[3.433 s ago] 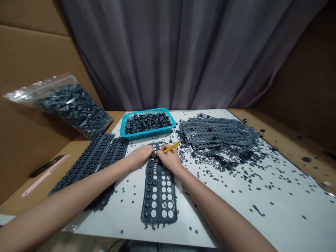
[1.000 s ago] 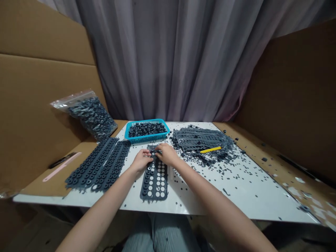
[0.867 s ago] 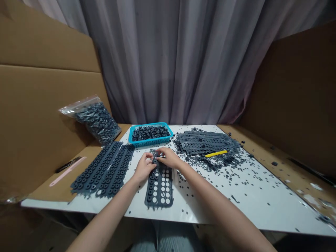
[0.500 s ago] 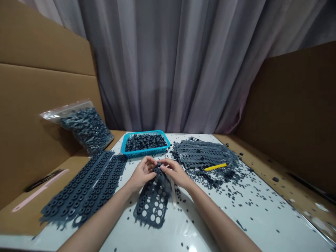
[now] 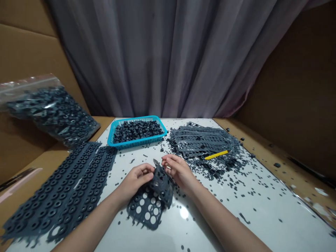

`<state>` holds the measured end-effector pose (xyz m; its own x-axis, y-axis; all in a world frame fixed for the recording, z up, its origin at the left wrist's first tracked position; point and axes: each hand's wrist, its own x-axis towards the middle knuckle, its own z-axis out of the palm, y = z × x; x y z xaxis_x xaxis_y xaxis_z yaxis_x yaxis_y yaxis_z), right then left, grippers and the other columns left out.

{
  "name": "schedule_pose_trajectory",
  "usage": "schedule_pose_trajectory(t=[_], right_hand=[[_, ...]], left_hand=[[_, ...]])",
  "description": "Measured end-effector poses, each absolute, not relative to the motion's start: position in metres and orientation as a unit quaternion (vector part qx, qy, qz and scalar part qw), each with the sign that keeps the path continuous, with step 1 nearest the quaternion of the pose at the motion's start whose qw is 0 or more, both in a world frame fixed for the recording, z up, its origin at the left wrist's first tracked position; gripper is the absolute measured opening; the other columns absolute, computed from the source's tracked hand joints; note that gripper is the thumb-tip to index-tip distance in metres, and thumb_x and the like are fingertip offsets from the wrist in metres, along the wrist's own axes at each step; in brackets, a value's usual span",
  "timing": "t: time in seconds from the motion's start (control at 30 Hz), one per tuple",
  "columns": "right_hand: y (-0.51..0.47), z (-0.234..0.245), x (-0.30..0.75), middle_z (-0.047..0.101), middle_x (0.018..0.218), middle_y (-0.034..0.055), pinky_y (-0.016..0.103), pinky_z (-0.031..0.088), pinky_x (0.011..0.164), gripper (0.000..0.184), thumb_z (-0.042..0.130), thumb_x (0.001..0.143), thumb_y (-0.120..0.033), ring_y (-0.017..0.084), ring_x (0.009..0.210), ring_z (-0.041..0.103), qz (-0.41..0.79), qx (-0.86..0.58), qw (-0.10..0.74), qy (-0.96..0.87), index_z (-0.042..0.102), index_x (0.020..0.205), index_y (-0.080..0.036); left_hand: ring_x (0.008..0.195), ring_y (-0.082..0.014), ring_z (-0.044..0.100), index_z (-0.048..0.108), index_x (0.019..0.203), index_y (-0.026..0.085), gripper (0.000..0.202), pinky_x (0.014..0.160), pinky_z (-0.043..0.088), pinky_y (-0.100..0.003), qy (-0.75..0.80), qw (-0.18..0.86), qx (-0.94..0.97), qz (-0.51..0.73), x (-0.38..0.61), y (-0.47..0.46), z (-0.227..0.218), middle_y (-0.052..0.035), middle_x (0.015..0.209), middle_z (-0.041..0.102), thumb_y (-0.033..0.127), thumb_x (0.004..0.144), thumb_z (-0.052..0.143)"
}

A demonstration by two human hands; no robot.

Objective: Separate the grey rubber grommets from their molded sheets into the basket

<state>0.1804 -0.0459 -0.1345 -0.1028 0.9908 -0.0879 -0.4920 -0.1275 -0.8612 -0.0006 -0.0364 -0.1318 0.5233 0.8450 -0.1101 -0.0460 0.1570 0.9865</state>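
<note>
My left hand (image 5: 138, 179) is closed, thumb against fingers, on the upper left edge of a dark grey perforated rubber sheet (image 5: 147, 209). The sheet's top part is folded and bunched; its lower part lies flat on the white table, with rows of round holes and a few rings left in it. A grey pointed tip (image 5: 156, 163) sticks up at the fold; I cannot tell what it belongs to. Just right of the fold, my right hand (image 5: 179, 170) has its fingers curled in a pinch. Whatever it may hold is too small to make out.
A blue basket (image 5: 136, 142) of dark rubber rings stands behind my hands. On the left are ring-filled sheets (image 5: 70, 182) and a zip bag (image 5: 60, 112) of pieces. Punched sheets (image 5: 204, 140), a yellow stick (image 5: 216, 155) and scattered black bits lie right.
The view has tilted down and moved nearer. My hands have drawn apart, the right shifting off the sheet's top. The sheet's upper part is now more folded, and the pale stick beside it no longer shows.
</note>
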Motion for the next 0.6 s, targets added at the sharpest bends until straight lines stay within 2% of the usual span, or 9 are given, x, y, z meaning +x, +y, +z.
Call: schedule_pose_trajectory(t=[0.13,0.27,0.4,0.6], right_hand=[[-0.052,-0.127,0.180,0.063,0.089,0.0027,0.026,0.045,0.073,0.023,0.074,0.067,-0.028,0.014,0.080,0.057,0.591,-0.374,0.542,-0.465,0.068,0.088,-0.021],[-0.057,-0.126,0.176,0.060,0.091,0.0042,0.029,0.045,0.073,0.022,0.068,0.074,-0.027,0.016,0.083,0.056,0.507,-0.374,0.517,-0.580,0.068,0.095,-0.022],[-0.057,-0.130,0.173,0.061,0.085,0.0040,0.030,0.044,0.074,0.014,0.066,0.077,-0.027,0.016,0.082,0.057,0.454,-0.382,0.524,-0.611,0.069,0.088,-0.021],[-0.054,-0.133,0.173,0.062,0.074,0.0019,0.027,0.042,0.065,0.017,0.070,0.070,-0.034,0.014,0.069,0.055,0.517,-0.419,0.540,-0.516,0.068,0.074,-0.017]], left_hand=[[0.070,-0.0132,0.050,0.062,0.081,0.016,0.007,0.067,0.037,-0.022,0.311,0.747,0.447,0.381,-0.003,-0.035,-0.132,-0.0007,0.075,0.058,0.021,0.076,0.060],[0.072,-0.0137,0.051,0.066,0.079,0.015,0.010,0.069,0.039,-0.022,0.293,0.764,0.418,0.395,-0.003,-0.034,-0.135,-0.0009,0.073,0.060,0.013,0.074,0.058],[0.075,-0.0151,0.054,0.070,0.085,0.017,0.015,0.070,0.039,-0.023,0.305,0.770,0.395,0.398,-0.001,-0.034,-0.138,-0.0011,0.073,0.064,0.015,0.073,0.061],[0.076,-0.0158,0.057,0.071,0.088,0.017,0.016,0.075,0.040,-0.025,0.312,0.776,0.399,0.375,0.000,-0.033,-0.139,-0.0031,0.082,0.069,0.023,0.074,0.066]])
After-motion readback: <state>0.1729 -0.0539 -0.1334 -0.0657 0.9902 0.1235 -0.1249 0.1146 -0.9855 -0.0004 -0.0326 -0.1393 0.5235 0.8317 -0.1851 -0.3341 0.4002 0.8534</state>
